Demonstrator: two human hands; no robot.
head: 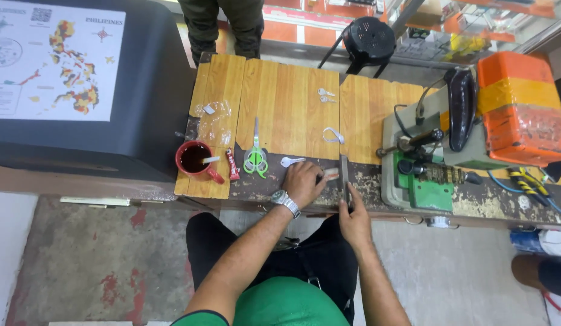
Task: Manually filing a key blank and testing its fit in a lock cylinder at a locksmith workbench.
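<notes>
My left hand (pixel 303 182), with a wristwatch on the wrist, presses down on a small pale piece (pixel 330 174) at the front edge of the wooden bench (pixel 292 102). My right hand (pixel 354 218) grips the handle end of a long flat metal file (pixel 344 172), whose blade lies across the bench edge right beside that piece. A silver key blank (pixel 290 161) lies just left of my left hand.
Green-handled scissors (pixel 255 157), a red mug (pixel 194 160), a small red tube (pixel 232 164), two keys (pixel 325 95) and a key ring tag (pixel 333 136) lie on the bench. A green key-cutting machine (pixel 422 175) and an orange box (pixel 519 108) stand to the right. A person's legs (pixel 223 24) stand behind the bench.
</notes>
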